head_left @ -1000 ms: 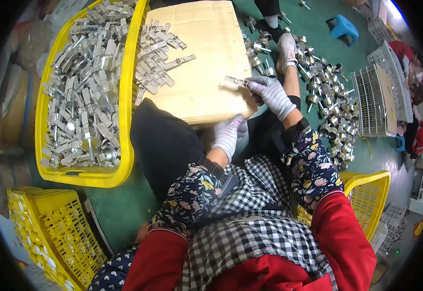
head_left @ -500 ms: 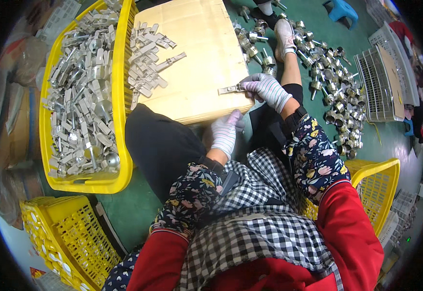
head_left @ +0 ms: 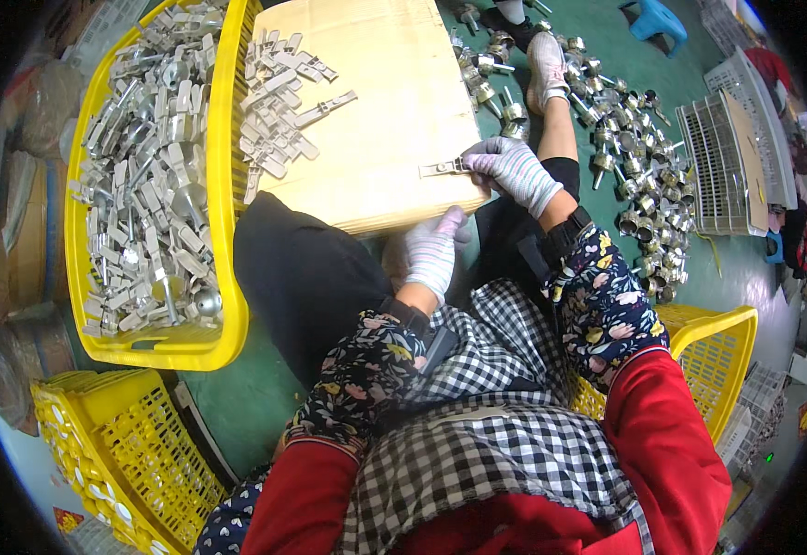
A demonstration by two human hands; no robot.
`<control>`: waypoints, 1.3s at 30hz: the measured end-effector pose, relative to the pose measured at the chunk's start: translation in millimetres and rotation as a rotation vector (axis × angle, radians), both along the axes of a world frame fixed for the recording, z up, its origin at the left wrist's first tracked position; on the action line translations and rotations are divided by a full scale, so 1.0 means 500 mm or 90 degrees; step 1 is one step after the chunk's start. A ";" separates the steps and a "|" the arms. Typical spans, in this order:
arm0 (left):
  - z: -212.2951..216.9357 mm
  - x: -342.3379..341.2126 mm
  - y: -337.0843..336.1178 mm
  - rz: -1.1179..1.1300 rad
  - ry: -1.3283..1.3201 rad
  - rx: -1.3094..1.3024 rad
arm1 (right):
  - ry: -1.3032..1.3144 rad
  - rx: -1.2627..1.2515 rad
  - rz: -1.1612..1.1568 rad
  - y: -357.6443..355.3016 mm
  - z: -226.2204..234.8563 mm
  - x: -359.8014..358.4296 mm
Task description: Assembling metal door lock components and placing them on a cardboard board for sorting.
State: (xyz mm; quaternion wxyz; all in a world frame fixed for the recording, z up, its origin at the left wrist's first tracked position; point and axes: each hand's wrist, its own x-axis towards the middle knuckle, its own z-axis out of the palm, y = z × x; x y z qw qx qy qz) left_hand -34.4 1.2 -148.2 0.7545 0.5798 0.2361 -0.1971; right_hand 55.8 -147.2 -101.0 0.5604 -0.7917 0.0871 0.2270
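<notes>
My right hand (head_left: 513, 174), in a striped knit glove, pinches the end of a small grey metal handle part (head_left: 441, 168). That part lies over the near right corner of a cardboard-coloured block (head_left: 376, 139). Just below the block's front edge is my left hand (head_left: 428, 254), also gloved. Its fingers are curled together with the thumb uppermost; anything inside them is hidden. A loose pile of similar grey handle parts (head_left: 279, 102) rests on the block's left side.
Left of the block stands a yellow crate (head_left: 228, 185) full of metal parts. Many metal cup-shaped pieces with stems (head_left: 639, 176) lie on the green floor at right. Yellow baskets (head_left: 158, 435) stand low left, another yellow basket (head_left: 713, 324) at right. A blue stool (head_left: 655, 26) is far right.
The view has shifted slightly. Both hands keep nearly the same pose, and the handle part in my right hand appears tilted a little differently.
</notes>
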 end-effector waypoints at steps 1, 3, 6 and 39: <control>-0.001 -0.001 0.000 0.000 0.000 0.000 | -0.013 -0.007 -0.003 0.002 0.001 -0.002; 0.000 -0.001 -0.004 0.002 -0.002 0.008 | -0.027 -0.014 -0.008 0.000 -0.001 -0.003; 0.001 -0.001 -0.006 0.000 -0.003 0.002 | -0.081 -0.058 0.002 -0.003 -0.008 0.002; -0.041 -0.008 -0.003 -0.098 -0.063 0.022 | -0.438 -0.521 0.570 0.402 0.084 0.208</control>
